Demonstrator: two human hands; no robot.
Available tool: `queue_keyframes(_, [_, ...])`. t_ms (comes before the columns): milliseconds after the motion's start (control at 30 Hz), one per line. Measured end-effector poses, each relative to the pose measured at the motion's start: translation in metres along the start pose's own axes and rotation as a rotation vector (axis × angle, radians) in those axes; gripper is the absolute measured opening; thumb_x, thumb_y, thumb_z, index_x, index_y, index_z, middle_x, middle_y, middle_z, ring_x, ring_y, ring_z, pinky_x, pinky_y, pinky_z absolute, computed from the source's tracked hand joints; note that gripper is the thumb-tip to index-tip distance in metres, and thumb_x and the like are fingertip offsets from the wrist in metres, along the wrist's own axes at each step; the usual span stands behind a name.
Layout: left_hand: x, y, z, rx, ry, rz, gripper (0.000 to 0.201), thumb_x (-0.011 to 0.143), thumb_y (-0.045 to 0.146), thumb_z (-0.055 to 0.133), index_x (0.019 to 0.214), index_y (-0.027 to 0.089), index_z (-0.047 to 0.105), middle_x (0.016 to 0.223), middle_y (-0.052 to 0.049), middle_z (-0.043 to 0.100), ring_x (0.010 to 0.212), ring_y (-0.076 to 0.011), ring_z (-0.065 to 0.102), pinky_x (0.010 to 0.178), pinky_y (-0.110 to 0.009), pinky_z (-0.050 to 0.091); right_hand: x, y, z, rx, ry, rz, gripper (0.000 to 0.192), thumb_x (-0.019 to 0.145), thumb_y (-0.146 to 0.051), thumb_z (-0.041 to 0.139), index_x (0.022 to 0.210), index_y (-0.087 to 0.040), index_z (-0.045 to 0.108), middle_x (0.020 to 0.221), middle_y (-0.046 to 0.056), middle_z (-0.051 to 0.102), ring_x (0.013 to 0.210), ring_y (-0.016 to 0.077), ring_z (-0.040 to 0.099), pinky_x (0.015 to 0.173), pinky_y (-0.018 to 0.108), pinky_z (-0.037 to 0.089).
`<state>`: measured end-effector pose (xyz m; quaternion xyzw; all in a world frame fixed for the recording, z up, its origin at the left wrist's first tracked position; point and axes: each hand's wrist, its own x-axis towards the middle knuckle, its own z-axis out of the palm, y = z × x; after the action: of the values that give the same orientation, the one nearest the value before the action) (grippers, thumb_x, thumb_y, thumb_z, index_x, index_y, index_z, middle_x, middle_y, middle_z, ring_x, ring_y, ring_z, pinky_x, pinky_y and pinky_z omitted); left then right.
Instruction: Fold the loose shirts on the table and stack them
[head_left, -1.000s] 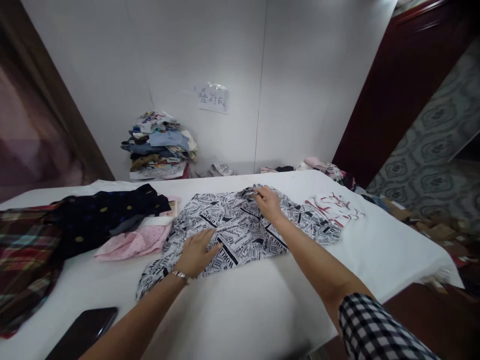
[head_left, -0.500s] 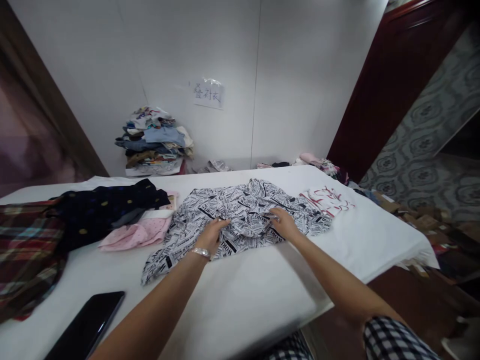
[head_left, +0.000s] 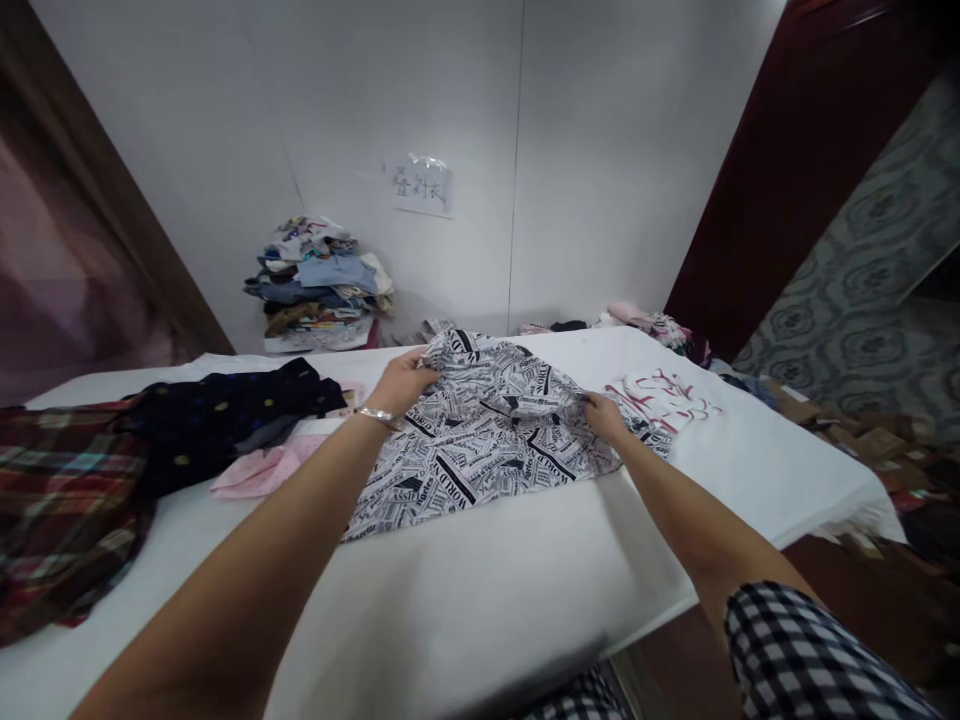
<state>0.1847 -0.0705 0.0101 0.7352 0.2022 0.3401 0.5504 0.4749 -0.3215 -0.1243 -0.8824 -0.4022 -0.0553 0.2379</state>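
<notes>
A black-and-white newspaper-print shirt lies spread across the white table, its upper part lifted and rumpled. My left hand, with a bracelet at the wrist, is closed on the shirt's upper left edge. On the other side, my right hand pinches the fabric near the right edge. Between both hands the cloth hangs in loose folds, while its lower edge rests flat on the table. The shirt's lower left end is partly hidden behind my left forearm.
Left on the table are a plaid garment, a dark navy garment and a pink garment. A white garment with red marks lies right. Behind stands a clothes pile by the wall; boxes lie at right.
Both hands have moved apart; the left went up and left, the right went rightward. The shirt is stretched wider and raised between them. The phone has gone out of sight.
</notes>
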Motion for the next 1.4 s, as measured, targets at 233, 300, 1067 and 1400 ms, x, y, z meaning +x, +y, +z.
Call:
queue_keyframes(233, [-0.035,-0.048,-0.064,0.806,-0.333,0.486,0.025,0.07,0.017,0.05,0.082,0.021,0.072,0.109,-0.007,0.066,0.106,-0.0234,0.056,0.097,-0.04,0.041,-0.042,0.017,-0.006,0.02,-0.01,-0.176,0.035,0.083,-0.014,0.041,0.106,-0.019,0.067,0.107,0.007,0.068,0.1,0.0213,0.06,0.089,0.034,0.045])
queue_keyframes(300, [-0.057,-0.076,-0.076,0.961,-0.468,0.468,0.036,0.066,0.01,0.047,0.085,0.025,0.073,0.114,-0.006,0.064,0.113,-0.024,0.053,0.1,-0.043,0.039,-0.057,0.021,-0.003,0.008,-0.073,-0.318,0.031,0.083,-0.014,0.043,0.1,-0.019,0.069,0.102,0.007,0.069,0.098,0.0206,0.06,0.09,0.034,0.044])
queue_keyframes(1067, [-0.103,-0.11,-0.106,0.932,-0.397,0.161,0.039,0.07,0.02,0.045,0.097,0.024,0.073,0.13,-0.006,0.058,0.123,-0.0254,0.05,0.106,-0.042,0.038,-0.096,-0.009,-0.018,-0.017,0.045,-0.491,0.029,0.083,-0.013,0.043,0.093,-0.019,0.07,0.096,0.009,0.068,0.09,0.021,0.06,0.083,0.036,0.046])
queue_keyframes(1400, [-0.117,-0.132,-0.032,1.24,-0.381,0.113,0.058,0.087,0.052,0.041,0.136,0.024,0.046,0.148,-0.01,0.035,0.138,-0.0296,0.027,0.11,-0.055,0.02,-0.083,-0.023,0.024,-0.192,-0.292,-0.185,0.061,0.092,-0.056,0.031,0.142,-0.023,0.037,0.152,0.012,0.026,0.14,0.0306,0.02,0.109,0.055,0.018])
